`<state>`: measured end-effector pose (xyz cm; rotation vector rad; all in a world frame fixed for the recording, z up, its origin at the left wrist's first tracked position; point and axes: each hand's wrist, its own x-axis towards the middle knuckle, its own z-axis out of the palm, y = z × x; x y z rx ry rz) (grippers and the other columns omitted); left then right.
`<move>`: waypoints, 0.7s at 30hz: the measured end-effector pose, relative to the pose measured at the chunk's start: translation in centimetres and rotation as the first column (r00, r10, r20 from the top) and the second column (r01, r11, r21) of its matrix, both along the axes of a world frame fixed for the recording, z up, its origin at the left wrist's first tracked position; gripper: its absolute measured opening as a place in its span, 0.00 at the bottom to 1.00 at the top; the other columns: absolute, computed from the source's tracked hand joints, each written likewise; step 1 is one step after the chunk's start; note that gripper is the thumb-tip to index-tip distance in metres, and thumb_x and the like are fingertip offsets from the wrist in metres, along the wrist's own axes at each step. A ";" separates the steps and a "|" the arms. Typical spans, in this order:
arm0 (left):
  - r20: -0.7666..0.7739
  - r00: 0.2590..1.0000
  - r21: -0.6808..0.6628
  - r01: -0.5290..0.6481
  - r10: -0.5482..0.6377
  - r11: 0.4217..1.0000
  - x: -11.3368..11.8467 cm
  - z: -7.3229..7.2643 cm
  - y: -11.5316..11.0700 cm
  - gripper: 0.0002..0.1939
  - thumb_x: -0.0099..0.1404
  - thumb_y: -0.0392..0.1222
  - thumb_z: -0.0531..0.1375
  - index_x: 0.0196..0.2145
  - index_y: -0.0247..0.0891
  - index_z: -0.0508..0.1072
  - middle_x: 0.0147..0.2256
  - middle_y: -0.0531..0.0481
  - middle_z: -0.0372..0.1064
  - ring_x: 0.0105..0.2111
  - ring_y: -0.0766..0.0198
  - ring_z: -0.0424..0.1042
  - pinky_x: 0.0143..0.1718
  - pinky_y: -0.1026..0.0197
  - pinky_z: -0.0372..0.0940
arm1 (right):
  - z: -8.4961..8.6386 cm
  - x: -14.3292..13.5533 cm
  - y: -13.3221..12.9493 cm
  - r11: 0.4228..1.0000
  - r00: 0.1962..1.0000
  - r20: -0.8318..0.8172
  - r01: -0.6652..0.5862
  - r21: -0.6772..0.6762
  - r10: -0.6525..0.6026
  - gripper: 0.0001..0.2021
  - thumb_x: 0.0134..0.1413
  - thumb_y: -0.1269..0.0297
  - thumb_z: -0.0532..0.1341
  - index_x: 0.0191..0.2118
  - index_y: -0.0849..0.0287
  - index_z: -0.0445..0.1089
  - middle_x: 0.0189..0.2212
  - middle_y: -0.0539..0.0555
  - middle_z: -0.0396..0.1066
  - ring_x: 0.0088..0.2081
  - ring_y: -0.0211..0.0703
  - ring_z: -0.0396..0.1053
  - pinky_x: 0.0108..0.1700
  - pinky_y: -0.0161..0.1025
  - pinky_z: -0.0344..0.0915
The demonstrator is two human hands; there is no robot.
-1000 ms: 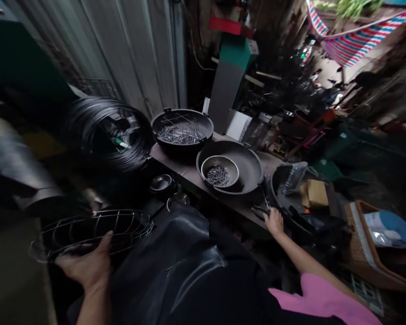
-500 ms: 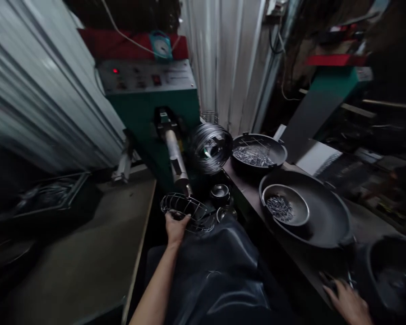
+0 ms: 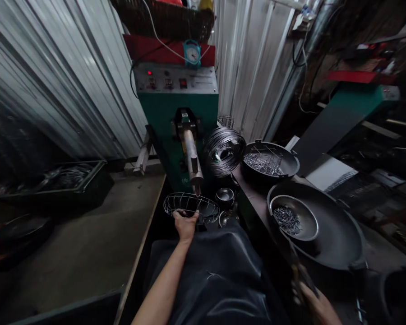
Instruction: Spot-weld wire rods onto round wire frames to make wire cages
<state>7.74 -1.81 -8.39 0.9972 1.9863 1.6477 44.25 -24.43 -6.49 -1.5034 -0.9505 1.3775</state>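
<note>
My left hand (image 3: 186, 224) is closed round the near rim of a round wire basket (image 3: 176, 198), its far side just under the tip of the welding machine's arm (image 3: 191, 158). At the lower right, my right hand (image 3: 316, 302) is closed on a dark pair of pliers (image 3: 302, 273), blurred by motion, their jaws pointing up and away from me. A dark apron (image 3: 213, 275) covers my lap, below the basket. Two small metal bowls, one (image 3: 225, 195) behind the other (image 3: 228, 217), stand right of the basket.
A green machine (image 3: 176, 101) with a dial on top stands ahead. Right of it are a wire coil (image 3: 224, 151), a pan of thin rods (image 3: 270, 160), and a wide pan (image 3: 338, 225) holding a bowl of short metal pieces (image 3: 286, 220). A green bin (image 3: 91, 180) sits at left.
My right hand has come up and left from the bench edge, now with the pliers in it. The left hand still holds the basket, which sits more level. The view has swung left.
</note>
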 end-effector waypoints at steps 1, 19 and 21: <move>-0.001 1.000 -0.008 -0.008 0.008 1.000 0.2 0.0 -0.2 0.28 0.38 0.45 0.68 0.31 0.41 0.54 0.25 0.59 0.56 0.24 0.67 0.62 0.30 0.61 0.60 | 0.7 -2.6 1.5 0.992 0.990 -0.069 0.121 -0.046 -0.124 0.12 0.44 0.47 0.60 0.34 0.46 0.69 0.33 0.58 0.72 0.34 0.52 0.71 0.36 0.51 0.65; 0.017 0.998 0.054 0.054 -0.055 0.997 1.9 -2.4 -2.3 0.28 0.43 0.52 0.66 0.35 0.41 0.54 0.30 0.55 0.56 0.28 0.65 0.63 0.32 0.60 0.61 | 7.5 -20.8 10.6 0.883 0.384 -0.917 -0.461 -0.091 0.106 0.17 0.47 0.57 0.58 0.40 0.65 0.68 0.41 0.61 0.72 0.43 0.47 0.69 0.50 0.45 0.59; 0.012 0.999 0.040 0.035 -0.035 0.999 2.1 -2.4 -2.6 0.28 0.43 0.50 0.66 0.35 0.41 0.54 0.30 0.55 0.56 0.28 0.65 0.63 0.32 0.60 0.61 | 7.5 -21.1 10.6 0.891 0.379 -0.924 -0.436 -0.124 0.057 0.16 0.49 0.58 0.57 0.40 0.65 0.68 0.40 0.61 0.72 0.42 0.46 0.69 0.47 0.43 0.60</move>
